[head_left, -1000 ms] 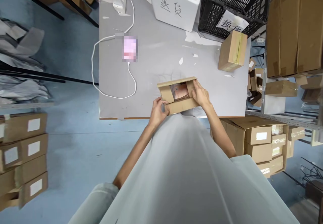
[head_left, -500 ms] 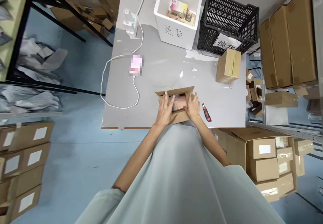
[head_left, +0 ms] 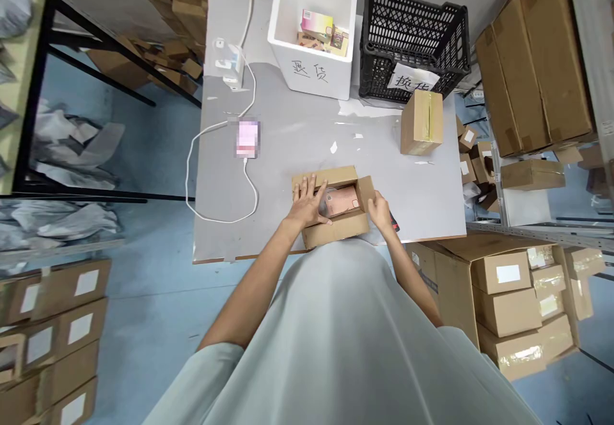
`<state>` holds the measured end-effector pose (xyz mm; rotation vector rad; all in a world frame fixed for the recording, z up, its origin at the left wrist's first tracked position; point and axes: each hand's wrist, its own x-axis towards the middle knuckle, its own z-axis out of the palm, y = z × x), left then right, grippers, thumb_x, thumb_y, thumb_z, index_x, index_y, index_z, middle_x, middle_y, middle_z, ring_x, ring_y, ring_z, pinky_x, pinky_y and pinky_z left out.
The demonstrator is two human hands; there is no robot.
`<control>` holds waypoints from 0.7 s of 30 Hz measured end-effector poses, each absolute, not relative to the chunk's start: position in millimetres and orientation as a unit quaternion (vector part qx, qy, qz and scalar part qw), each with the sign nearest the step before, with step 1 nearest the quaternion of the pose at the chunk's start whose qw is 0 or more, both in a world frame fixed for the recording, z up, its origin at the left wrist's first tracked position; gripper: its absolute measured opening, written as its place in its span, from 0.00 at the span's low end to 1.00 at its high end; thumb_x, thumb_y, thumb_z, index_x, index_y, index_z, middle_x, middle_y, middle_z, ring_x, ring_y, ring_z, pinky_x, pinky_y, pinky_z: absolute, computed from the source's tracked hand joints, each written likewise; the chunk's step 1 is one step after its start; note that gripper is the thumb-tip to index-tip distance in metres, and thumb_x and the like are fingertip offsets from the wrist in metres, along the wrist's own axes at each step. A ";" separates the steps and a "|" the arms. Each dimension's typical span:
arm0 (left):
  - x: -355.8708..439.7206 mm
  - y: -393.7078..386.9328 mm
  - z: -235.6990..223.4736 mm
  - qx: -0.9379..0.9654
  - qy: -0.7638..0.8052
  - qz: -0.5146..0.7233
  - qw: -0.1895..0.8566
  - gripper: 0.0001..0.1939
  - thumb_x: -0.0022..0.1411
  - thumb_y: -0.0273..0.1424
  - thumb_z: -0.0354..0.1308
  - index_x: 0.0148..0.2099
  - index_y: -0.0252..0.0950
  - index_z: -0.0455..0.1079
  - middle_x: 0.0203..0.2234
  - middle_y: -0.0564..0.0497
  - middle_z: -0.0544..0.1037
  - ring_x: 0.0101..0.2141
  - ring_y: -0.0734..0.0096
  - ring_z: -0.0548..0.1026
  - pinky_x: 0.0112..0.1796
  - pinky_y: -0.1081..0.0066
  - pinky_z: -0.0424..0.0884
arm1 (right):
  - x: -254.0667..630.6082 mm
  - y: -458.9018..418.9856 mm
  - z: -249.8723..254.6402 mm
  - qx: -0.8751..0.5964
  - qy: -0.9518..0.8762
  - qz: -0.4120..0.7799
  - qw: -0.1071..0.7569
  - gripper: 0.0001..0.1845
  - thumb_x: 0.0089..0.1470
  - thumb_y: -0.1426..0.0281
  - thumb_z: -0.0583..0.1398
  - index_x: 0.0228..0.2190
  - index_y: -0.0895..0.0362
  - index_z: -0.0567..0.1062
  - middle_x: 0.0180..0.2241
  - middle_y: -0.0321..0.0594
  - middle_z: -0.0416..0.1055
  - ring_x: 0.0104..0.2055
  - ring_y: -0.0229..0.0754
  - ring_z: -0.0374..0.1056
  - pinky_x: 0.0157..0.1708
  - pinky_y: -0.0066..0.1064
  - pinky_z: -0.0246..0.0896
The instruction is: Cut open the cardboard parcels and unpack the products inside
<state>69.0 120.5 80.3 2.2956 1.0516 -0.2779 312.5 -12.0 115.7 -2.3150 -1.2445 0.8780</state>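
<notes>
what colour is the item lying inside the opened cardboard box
The item is salmon pink, clearest in the head view.

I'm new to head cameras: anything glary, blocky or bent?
In the head view, a patch on the table is pixelated and tape at lower right glares; the same view slants the left box stack, perhaps from a wide lens, yet shows the pink pack fairly clearly.

Brown carton (head_left: 336, 228), pink box (head_left: 344, 201), white bin (head_left: 339, 75)

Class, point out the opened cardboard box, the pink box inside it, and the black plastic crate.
Opened cardboard box (head_left: 338, 227), head view: flap nearest the person.
Pink box (head_left: 342, 201), head view: upper face.
Black plastic crate (head_left: 377, 72), head view: front wall.
</notes>
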 end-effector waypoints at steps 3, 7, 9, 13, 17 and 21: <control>72.0 128.0 74.1 0.873 0.369 -0.124 0.295 0.86 0.42 0.49 0.87 0.89 0.38 0.37 0.85 0.27 0.31 0.82 0.22 0.29 0.77 0.29 0.33 | 329.7 -30.7 106.3 -0.828 -0.378 0.327 0.253 0.11 0.65 0.73 0.53 0.39 0.52 0.76 0.29 0.38 0.75 0.34 0.50 0.72 0.44 0.37 0.73; 78.7 127.2 78.2 0.872 0.358 -0.138 0.304 0.87 0.40 0.47 0.88 0.88 0.38 0.37 0.85 0.25 0.33 0.82 0.21 0.31 0.77 0.28 0.36 | 324.2 -39.6 96.3 -0.822 -0.344 0.337 0.304 0.09 0.63 0.73 0.53 0.37 0.50 0.72 0.30 0.36 0.74 0.34 0.49 0.72 0.43 0.37 0.72; 84.8 118.9 84.8 0.883 0.345 -0.104 0.301 0.79 0.46 0.43 0.87 0.88 0.38 0.44 0.85 0.26 0.38 0.83 0.24 0.38 0.77 0.32 0.43 | 320.8 -39.6 94.0 -0.816 -0.338 0.339 0.324 0.09 0.62 0.73 0.53 0.38 0.51 0.72 0.34 0.39 0.77 0.37 0.50 0.74 0.45 0.38 0.72; 113.5 98.7 92.9 0.897 0.315 -0.049 0.307 0.34 0.72 0.35 0.68 0.76 0.39 0.69 0.74 0.35 0.70 0.74 0.44 0.68 0.73 0.49 0.64 | 320.9 -37.4 91.8 -0.807 -0.347 0.342 0.335 0.10 0.62 0.72 0.52 0.39 0.52 0.73 0.37 0.44 0.79 0.40 0.51 0.75 0.46 0.38 0.71; 160.3 93.9 80.1 0.870 0.358 -0.161 0.297 0.19 0.74 0.31 0.66 0.63 0.33 0.80 0.59 0.32 0.81 0.59 0.45 0.81 0.63 0.52 0.76 | 323.6 -33.2 89.8 -0.815 -0.342 0.340 0.320 0.09 0.62 0.73 0.53 0.39 0.52 0.73 0.38 0.44 0.80 0.40 0.50 0.75 0.44 0.36 0.70; 193.6 94.9 60.6 0.849 0.390 -0.211 0.287 0.24 0.75 0.39 0.69 0.66 0.33 0.76 0.61 0.36 0.79 0.56 0.50 0.82 0.56 0.50 0.82 | 321.8 -30.8 87.9 -0.820 -0.345 0.340 0.305 0.11 0.61 0.74 0.54 0.41 0.53 0.74 0.36 0.45 0.80 0.38 0.51 0.75 0.43 0.36 0.70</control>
